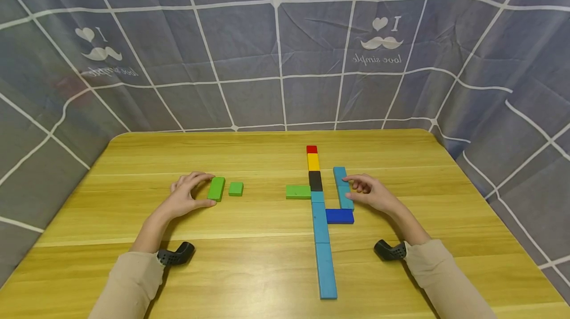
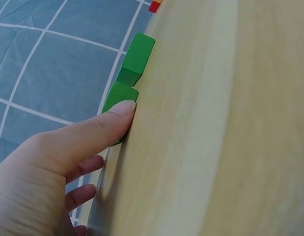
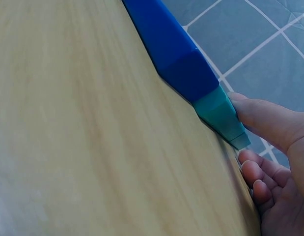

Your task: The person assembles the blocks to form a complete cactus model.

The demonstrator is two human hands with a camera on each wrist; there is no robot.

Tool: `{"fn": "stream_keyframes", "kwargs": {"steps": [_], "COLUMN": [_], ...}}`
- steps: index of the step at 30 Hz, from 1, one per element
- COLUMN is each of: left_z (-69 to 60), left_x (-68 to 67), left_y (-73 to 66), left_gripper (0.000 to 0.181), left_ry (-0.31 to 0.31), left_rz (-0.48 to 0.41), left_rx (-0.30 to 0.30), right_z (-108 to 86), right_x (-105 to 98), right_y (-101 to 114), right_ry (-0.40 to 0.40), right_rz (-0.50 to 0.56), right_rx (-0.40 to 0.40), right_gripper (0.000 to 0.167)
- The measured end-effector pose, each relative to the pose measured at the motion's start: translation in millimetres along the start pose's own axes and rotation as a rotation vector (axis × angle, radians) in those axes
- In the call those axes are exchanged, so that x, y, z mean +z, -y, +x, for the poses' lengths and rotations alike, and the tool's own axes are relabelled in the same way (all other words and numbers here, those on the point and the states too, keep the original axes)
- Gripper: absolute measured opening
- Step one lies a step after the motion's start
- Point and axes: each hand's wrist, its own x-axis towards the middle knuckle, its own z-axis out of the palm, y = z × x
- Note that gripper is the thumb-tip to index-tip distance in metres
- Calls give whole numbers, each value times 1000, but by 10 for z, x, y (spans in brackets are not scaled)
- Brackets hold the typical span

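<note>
My left hand (image 1: 184, 196) pinches a green rectangular block (image 1: 216, 189) lengthwise, index fingertip at its far end and thumb at its near end. In the left wrist view the thumb (image 2: 123, 107) presses against that block. Just right of it lies a small green square block (image 1: 236, 189). My right hand (image 1: 373, 193) is beside two light blue blocks laid end to end, an upper one (image 1: 340, 175) and a lower one (image 1: 345, 197). Its index fingertip touches the upper block, while the thumb touches the lower one; the other fingers are loosely curled. Below them sits a dark blue block (image 1: 340, 216).
A column of flat blocks runs down the wooden table (image 1: 249, 269): red (image 1: 311, 149), yellow (image 1: 313, 161), black (image 1: 315, 180), then light blue pieces (image 1: 326, 270). A green block (image 1: 298, 192) adjoins its left side. A grey curtain (image 1: 249, 42) hangs behind the table.
</note>
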Motion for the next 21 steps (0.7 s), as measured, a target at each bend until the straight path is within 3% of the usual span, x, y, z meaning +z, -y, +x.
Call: {"fn": "stream_keyframes", "kwargs": {"steps": [4, 9, 15, 21], "left_z": [21, 130, 345, 566], "left_x": [21, 83, 191, 363], "left_y": [-4, -78, -293, -530], "left_gripper": [68, 68, 65, 64], "left_ry": [-31, -122, -211, -211], "left_rz": [-20, -71, -157, -156], "left_rx": [-4, 30, 93, 104], "right_z": [-1, -4, 0, 4], "right_x": [-3, -3, -2, 0], "right_y": [5, -7, -21, -14], "right_ry": [0, 0, 1, 0], "right_rz": [-6, -2, 0, 2], "right_rx": [1, -4, 2, 1], "right_gripper": [41, 41, 41, 41]}}
